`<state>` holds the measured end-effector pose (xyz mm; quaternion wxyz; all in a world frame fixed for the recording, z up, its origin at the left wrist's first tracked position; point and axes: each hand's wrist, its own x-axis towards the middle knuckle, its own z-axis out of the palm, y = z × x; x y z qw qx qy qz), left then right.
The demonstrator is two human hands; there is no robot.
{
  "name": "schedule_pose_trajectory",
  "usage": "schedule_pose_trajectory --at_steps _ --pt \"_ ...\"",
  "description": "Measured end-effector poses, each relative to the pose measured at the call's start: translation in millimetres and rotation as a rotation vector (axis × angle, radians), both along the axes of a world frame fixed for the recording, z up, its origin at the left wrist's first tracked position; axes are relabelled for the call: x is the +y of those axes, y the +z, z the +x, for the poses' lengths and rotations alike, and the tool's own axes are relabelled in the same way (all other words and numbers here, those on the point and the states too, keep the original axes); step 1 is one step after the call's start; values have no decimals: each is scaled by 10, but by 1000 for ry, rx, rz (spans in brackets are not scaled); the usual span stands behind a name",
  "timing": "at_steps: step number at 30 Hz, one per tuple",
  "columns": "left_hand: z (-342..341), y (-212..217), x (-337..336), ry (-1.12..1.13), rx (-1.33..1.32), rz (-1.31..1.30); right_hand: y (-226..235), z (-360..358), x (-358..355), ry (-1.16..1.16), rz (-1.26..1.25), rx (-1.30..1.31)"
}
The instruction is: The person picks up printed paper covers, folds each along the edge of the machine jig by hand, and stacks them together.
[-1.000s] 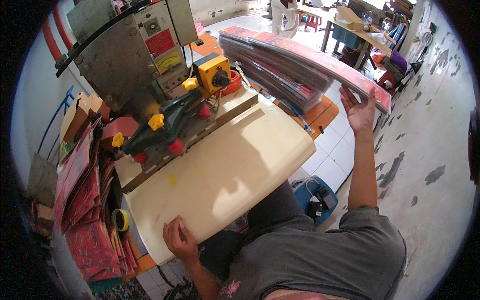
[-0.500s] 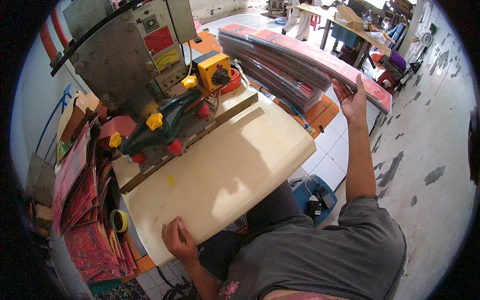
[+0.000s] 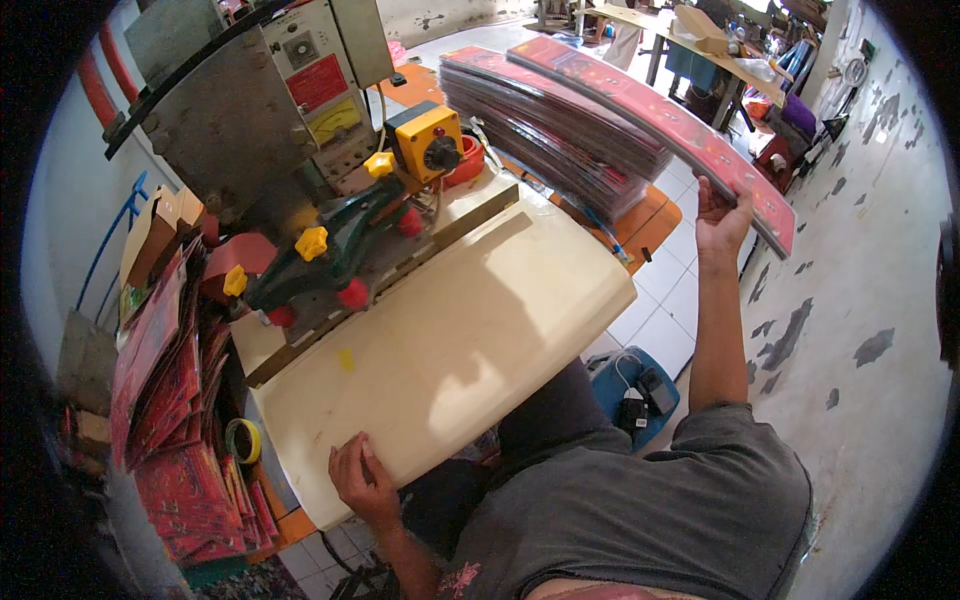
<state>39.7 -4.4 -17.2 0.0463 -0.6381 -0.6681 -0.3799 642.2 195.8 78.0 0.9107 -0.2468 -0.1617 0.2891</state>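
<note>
My right hand [image 3: 724, 222] has its thumb over the near edge and its fingers under a long, flat red printed panel [image 3: 640, 115]. The panel is raised at an angle over a tall stack of similar red panels [image 3: 555, 130] in clear, shiny plastic. At the near left corner of a cream work surface [image 3: 460, 330], my left hand [image 3: 362, 485] rests with its fingers loosely bent and nothing in them. Behind that surface stands a press-like machine [image 3: 230, 125] with yellow star knobs [image 3: 312, 243] and a yellow switch box [image 3: 425, 142].
Red printed pieces [image 3: 180, 430] pile up at the left, beside a roll of yellow tape [image 3: 242, 441]. A blue bin [image 3: 635, 390] holding black adapters stands below on the right. A peeling wall [image 3: 860, 300] runs close along the right side; a cluttered table [image 3: 690, 50] stands far off.
My right hand has closed on the top red panel and raised it off the stack, shifting it to the right. My left hand has stayed at the corner.
</note>
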Motion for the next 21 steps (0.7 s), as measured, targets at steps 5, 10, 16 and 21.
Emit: schedule_pose_trajectory --at_steps 5,10,16,21 --pt "-11 -33 1 4 24 35 -47 146 -437 -25 -3 53" --pt "-19 -18 2 38 -12 3 -336 480 -777 64 156 -47" --pt "57 244 -29 -66 -215 12 -565 587 -968 398 297 -97" --pt "134 376 -77 -378 -931 3 -219 -263 -968 576 128 -76"
